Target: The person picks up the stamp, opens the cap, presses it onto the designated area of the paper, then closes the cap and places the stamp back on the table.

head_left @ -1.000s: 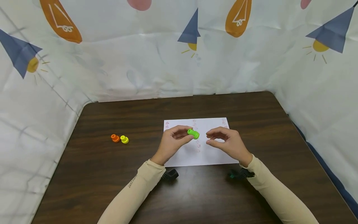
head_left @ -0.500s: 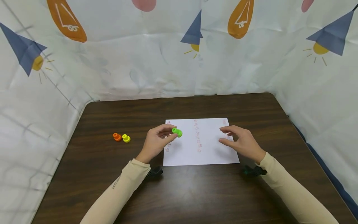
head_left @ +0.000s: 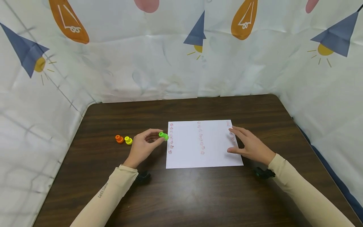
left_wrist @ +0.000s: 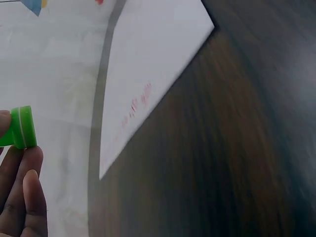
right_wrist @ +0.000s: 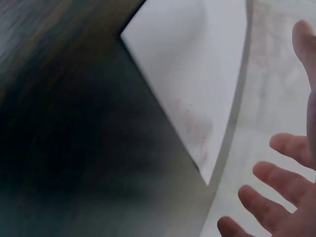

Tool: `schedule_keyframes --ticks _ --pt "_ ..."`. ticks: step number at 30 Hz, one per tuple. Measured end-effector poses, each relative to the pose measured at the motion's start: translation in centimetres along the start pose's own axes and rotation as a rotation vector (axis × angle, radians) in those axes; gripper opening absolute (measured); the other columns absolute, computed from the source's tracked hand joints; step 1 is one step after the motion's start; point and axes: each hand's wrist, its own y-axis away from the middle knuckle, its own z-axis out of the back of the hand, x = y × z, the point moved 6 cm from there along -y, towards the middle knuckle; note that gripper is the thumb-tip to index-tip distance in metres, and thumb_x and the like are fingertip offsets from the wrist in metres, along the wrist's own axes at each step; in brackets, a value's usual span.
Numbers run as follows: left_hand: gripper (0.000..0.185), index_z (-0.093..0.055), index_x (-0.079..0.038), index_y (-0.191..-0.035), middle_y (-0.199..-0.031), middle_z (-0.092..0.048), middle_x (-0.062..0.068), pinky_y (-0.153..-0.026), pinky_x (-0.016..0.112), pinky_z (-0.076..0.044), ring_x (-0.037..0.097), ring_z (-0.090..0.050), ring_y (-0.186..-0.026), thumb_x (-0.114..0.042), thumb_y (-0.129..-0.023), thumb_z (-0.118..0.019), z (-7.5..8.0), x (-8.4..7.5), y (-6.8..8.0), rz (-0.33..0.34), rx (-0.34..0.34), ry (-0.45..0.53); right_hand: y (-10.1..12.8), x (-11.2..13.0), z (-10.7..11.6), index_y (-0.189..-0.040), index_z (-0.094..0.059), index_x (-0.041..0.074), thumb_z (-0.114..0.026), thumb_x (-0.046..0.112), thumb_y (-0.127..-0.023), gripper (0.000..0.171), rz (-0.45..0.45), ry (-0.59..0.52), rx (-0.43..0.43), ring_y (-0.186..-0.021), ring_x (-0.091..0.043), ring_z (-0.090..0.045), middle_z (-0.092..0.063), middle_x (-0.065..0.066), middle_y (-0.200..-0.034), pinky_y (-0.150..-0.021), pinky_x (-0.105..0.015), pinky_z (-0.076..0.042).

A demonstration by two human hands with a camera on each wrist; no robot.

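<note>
Your left hand (head_left: 143, 145) pinches the green stamp (head_left: 163, 136) just off the left edge of the paper (head_left: 210, 156), above the bench (head_left: 198, 195); its long axis lies roughly level, wide end toward the paper. A second ago it hung over the paper's middle. Your right hand (head_left: 250, 145) rests flat, fingers spread, on the paper's right edge. The red stamp marks are too small to read.

you've got an orange stamp (head_left: 119, 138) touching a yellow one (head_left: 128, 140) | dark wood table (head_left: 198, 195) | backdrop (head_left: 141, 63) — bulb-and-rocket print
</note>
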Motion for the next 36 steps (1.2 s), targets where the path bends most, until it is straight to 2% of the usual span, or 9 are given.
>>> schedule_keyframes --ticks 7,9,15,22,25,31,36 --pt "0.034 -0.075 -0.015 -0.121 -0.113 -0.079 0.005 -0.079 0.013 -0.057 0.011 -0.073 -0.093 -0.028 -0.091 -0.081 1.6 1.5 0.8 0.008 -0.033 -0.091 0.0 -0.8 -0.8 -0.163 -0.031 0.010 -0.077 0.062 -0.084 0.106 0.028 0.091 0.049 -0.157 -0.049 -0.024 -0.027 -0.020 -0.170 -0.122 -0.072 -0.029" --pt "0.033 -0.075 -0.015 -0.121 -0.112 -0.079 0.006 -0.077 0.013 -0.057 0.013 -0.074 -0.092 -0.027 -0.091 -0.081 2.0 1.8 0.9 0.006 -0.043 -0.116 0.0 -1.1 -1.1 -0.164 -0.028 0.010 -0.075 0.064 -0.084 0.107 0.022 0.110 0.067 -0.158 -0.050 -0.021 -0.025 -0.020 -0.171 -0.122 -0.072 -0.025" --pt "0.029 -0.076 -0.016 -0.118 -0.108 -0.081 0.007 -0.077 0.010 -0.055 0.021 -0.077 -0.094 -0.022 -0.090 -0.082 3.0 2.7 1.4 0.007 -0.077 -0.201 -0.1 -1.5 -1.8 -0.164 -0.027 0.008 -0.072 0.069 -0.083 0.111 0.020 0.165 0.114 -0.157 -0.051 -0.019 -0.024 -0.021 -0.171 -0.121 -0.076 -0.023" --pt "0.030 -0.075 -0.012 -0.118 -0.106 -0.081 0.012 -0.074 0.012 -0.056 0.026 -0.078 -0.090 -0.017 -0.090 -0.082 4.0 3.3 1.9 0.009 -0.101 -0.282 0.0 -1.7 -2.4 -0.164 -0.024 0.005 -0.071 0.073 -0.082 0.116 0.020 0.175 0.154 -0.158 -0.051 -0.017 -0.021 -0.019 -0.173 -0.121 -0.077 -0.019" --pt "0.030 -0.075 -0.012 -0.118 -0.106 -0.081 0.012 -0.076 0.018 -0.061 0.026 -0.079 -0.092 -0.016 -0.090 -0.081 4.1 3.5 2.0 0.014 -0.104 -0.298 0.0 -1.8 -2.7 -0.164 -0.024 0.005 -0.070 0.074 -0.082 0.117 0.020 0.178 0.161 -0.158 -0.051 -0.017 -0.021 -0.018 -0.173 -0.122 -0.077 -0.018" --pt "0.028 -0.075 -0.010 -0.118 -0.107 -0.080 0.015 -0.080 0.039 -0.065 0.028 -0.079 -0.093 -0.014 -0.090 -0.080 4.4 3.8 2.1 0.019 -0.099 -0.341 0.1 -2.0 -3.0 -0.164 -0.024 0.004 -0.070 0.074 -0.081 0.117 0.029 0.180 0.169 -0.159 -0.049 -0.016 -0.021 -0.017 -0.173 -0.121 -0.077 -0.018" --pt "0.029 -0.075 -0.009 -0.118 -0.105 -0.080 0.016 -0.078 0.043 -0.065 0.029 -0.080 -0.090 -0.014 -0.091 -0.079 4.5 3.9 2.2 0.030 -0.092 -0.373 0.0 -2.0 -3.1 -0.164 -0.024 0.004 -0.070 0.074 -0.082 0.117 0.030 0.179 0.177 -0.159 -0.048 -0.017 -0.021 -0.017 -0.173 -0.121 -0.077 -0.018"
